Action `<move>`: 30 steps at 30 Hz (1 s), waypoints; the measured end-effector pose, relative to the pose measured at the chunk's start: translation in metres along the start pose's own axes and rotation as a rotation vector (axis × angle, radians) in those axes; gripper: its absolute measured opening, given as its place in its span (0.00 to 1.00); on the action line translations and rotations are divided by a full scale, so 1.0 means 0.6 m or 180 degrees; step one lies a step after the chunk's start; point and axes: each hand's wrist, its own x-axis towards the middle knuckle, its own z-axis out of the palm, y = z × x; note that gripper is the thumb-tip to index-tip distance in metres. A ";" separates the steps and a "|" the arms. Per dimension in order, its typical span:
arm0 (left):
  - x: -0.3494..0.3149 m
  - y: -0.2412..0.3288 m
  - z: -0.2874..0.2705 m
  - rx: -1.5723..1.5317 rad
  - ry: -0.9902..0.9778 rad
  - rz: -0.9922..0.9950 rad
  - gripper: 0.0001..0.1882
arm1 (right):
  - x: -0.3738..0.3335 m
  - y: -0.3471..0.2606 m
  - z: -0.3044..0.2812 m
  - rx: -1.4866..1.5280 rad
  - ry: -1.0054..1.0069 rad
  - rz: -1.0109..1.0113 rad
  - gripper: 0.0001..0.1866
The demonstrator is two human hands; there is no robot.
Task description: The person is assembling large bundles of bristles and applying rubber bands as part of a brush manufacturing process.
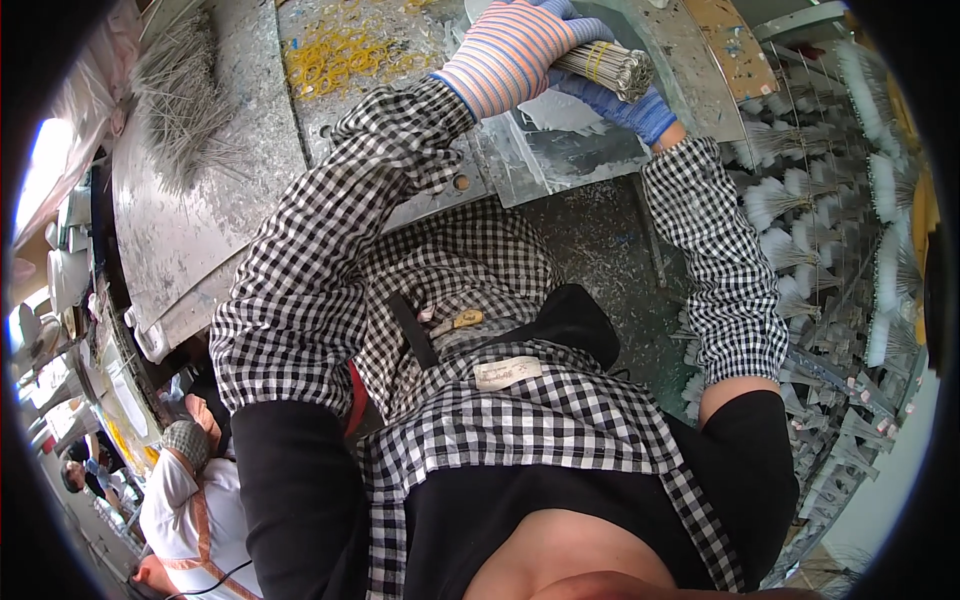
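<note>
My left hand [515, 55], in a striped orange and blue knit glove, is closed around a bundle of thin metal wires [608, 68]. Yellow rubber bands circle the bundle, and its looped ends point right. My right hand [615, 105], in a blue glove, lies just under and behind the bundle. Its fingers are mostly hidden, so its grip cannot be made out. Below both hands is a glass-like plate [510, 170] smeared with white paste [565, 115].
Yellow rubber bands [340, 55] lie scattered on the worn metal table [240, 200]. A heap of loose wires [185, 90] rests at the far left. Racks of white-tufted wire brushes [800, 200] stand close on the right. Another person [195, 500] is at the lower left.
</note>
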 end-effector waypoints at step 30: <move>-0.005 -0.008 0.037 0.0046 -0.0319 -0.0049 0.18 | -0.018 0.001 0.026 -0.0385 -0.0127 0.0401 0.31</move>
